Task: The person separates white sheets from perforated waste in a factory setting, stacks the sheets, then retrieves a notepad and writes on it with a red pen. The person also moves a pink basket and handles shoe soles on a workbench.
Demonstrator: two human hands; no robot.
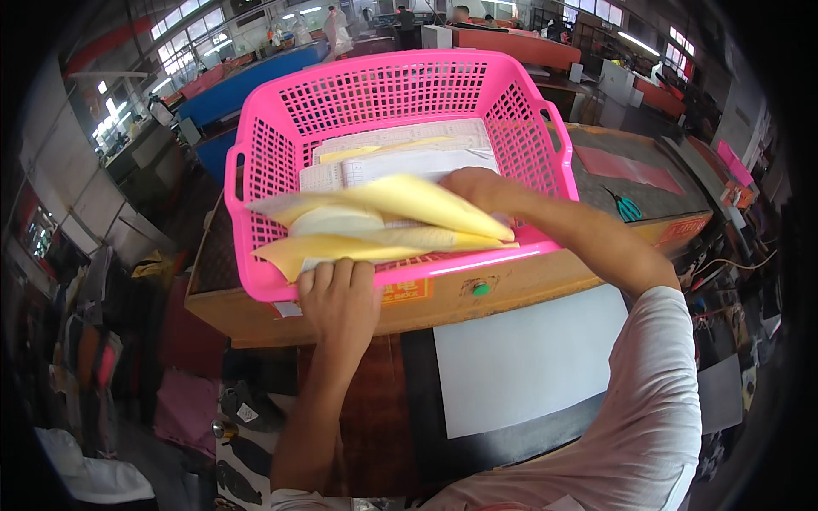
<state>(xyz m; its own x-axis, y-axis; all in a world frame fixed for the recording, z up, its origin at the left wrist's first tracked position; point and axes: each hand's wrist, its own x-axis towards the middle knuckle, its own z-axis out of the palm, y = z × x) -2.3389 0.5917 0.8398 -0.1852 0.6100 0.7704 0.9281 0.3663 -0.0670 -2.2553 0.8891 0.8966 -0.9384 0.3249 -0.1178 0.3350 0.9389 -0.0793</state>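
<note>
A pink plastic basket with lattice walls stands before me. My left hand is curled over its near rim, fingertips touching the edge of the yellow sheets. Blurred and bent, the yellow paper sheets rise in the near part of the basket. Beyond them lie stacked white printed papers, with a thin yellow strip among them. My right hand reaches into the basket from the right, behind the raised yellow sheets. Its fingers are mostly hidden there, so what they hold does not show.
Under the basket is a yellow-sided machine with a green button. Teal-handled scissors and a pinkish sheet lie on its top at right. A white sheet covers part of the near dark surface. People are in the background.
</note>
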